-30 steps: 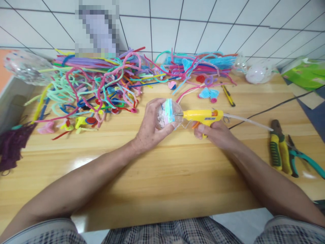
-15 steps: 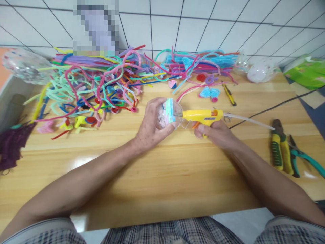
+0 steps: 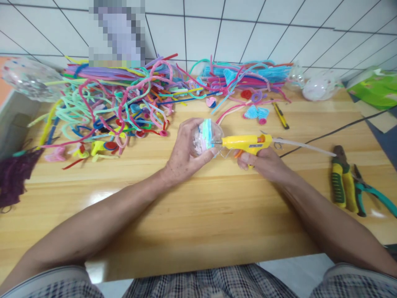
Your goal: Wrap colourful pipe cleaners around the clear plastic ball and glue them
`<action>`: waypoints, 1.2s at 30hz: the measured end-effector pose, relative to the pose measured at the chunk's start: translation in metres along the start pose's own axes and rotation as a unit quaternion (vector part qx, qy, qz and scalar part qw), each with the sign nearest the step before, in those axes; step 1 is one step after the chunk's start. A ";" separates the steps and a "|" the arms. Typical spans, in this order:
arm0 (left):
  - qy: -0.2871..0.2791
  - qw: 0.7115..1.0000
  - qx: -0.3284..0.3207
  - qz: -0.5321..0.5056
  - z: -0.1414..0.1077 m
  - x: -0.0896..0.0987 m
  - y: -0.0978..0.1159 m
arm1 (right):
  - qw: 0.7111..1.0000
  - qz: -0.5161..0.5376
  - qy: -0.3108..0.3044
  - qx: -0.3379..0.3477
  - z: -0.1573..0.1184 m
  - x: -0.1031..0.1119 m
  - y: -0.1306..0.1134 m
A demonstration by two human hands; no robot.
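My left hand (image 3: pixel 187 152) is closed around a clear ball (image 3: pixel 218 131) with pale bits inside. A band of pastel pipe cleaners (image 3: pixel 206 134) in blue, green and lilac runs across the ball's surface. In my right hand (image 3: pixel 263 162) is a yellow hot glue gun (image 3: pixel 243 142), its fingers wrapped round the handle by the orange trigger. The metal nozzle points left, at the edge of the band; whether it touches is too small to tell. From the gun's rear sticks a long translucent glue stick (image 3: pixel 305 146).
Tangled pipe cleaners (image 3: pixel 102 99) cover the back left, with a blue bundle (image 3: pixel 263 72) farther right. A yellow cutter knife (image 3: pixel 280 115), a blue pipe-cleaner bow (image 3: pixel 256 112), yellow-green pliers (image 3: pixel 341 178) and teal pliers (image 3: pixel 372 192) lie right. A black cord (image 3: pixel 335 127) crosses the table.
The glue gun has shifted very slightly, its nozzle a touch lower and farther left along the band. Both hands keep their grips in nearly the same place.
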State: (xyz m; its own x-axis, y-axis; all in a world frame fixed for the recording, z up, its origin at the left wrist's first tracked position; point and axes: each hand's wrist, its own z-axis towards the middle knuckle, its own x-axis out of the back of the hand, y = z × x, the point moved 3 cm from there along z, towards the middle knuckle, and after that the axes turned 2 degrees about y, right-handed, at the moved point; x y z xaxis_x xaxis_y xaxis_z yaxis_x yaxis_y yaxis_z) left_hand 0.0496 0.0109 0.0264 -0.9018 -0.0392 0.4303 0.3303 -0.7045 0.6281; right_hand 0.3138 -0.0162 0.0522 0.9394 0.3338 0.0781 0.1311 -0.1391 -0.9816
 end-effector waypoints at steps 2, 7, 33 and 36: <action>0.002 1.000 0.000 -0.003 0.000 0.000 0.000 | 1.000 -0.001 0.001 -0.003 0.000 0.000 0.001; 0.005 1.000 0.000 -0.006 0.000 -0.001 0.001 | 1.000 0.014 -0.001 -0.006 0.001 0.001 0.007; -0.009 1.000 0.013 -0.004 0.000 0.000 -0.001 | 0.999 0.037 -0.020 0.002 0.002 0.000 0.008; -0.006 1.000 0.017 -0.010 0.000 0.000 -0.002 | 0.999 0.030 -0.018 -0.002 0.003 -0.001 0.007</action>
State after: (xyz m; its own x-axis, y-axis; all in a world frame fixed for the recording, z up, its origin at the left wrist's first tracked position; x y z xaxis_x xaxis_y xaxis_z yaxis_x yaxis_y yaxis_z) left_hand 0.0492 0.0119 0.0251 -0.9052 -0.0172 0.4246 0.3219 -0.6802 0.6586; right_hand 0.3131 -0.0146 0.0449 0.9333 0.3588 0.0130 0.0763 -0.1629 -0.9837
